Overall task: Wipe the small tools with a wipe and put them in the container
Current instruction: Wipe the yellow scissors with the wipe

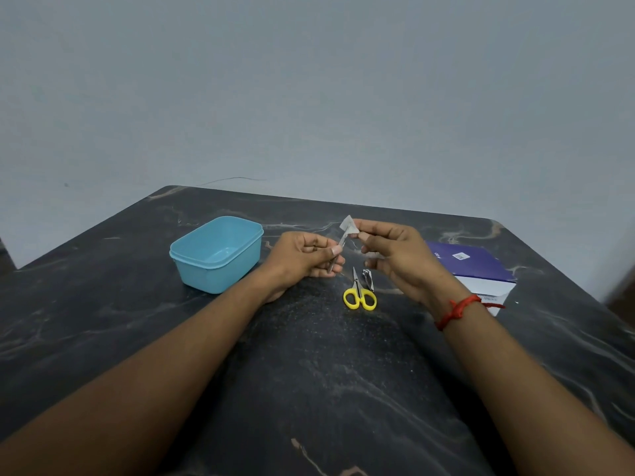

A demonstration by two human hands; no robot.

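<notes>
The dark marbled surface (pixel 309 372) carried a lidless light-blue plastic container (pixel 213 273) to your left. Your left hand (pixel 302 255) pinched a slim metal tool (pixel 338 249); your right hand (pixel 398 255) pinched a small white wipe (pixel 348 225) against its upper end. Yellow-handled scissors (pixel 359 290) and a metal nail clipper (pixel 368 279) lay side by side beneath your hands.

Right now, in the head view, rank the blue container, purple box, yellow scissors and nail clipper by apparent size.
1. blue container and purple box: they look alike, and the box is partly hidden, so no ranking
2. yellow scissors
3. nail clipper
</notes>
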